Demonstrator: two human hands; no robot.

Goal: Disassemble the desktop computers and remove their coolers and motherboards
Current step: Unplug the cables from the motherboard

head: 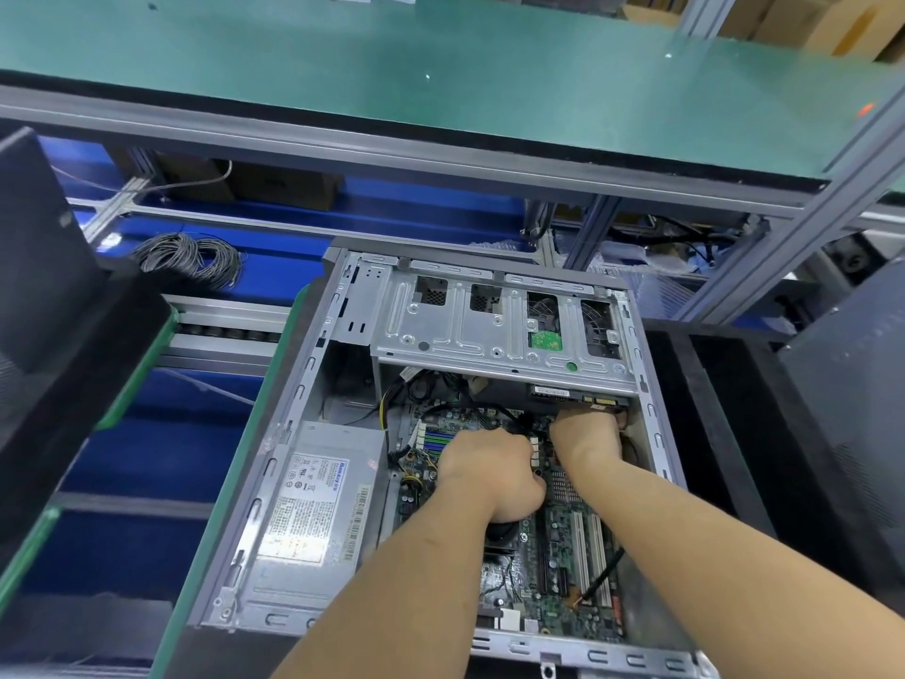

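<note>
Head view: open grey steel desktop case (343,384) lies on its side, green motherboard (553,556) under both hands. Left hand (489,470) curled over the board's middle, right hand (587,433) reaching under the silver drive cage (489,330); fingers hidden, can't tell grip. Grey power supply (313,512) left of them.

Person, head view: 2 bare forearms, no sleeves visible up to the frame edge. Left hand (489,470) and right hand (587,441): no gloves, no rings, no watch or wristband on either wrist. Fingers mostly hidden from view.
</note>
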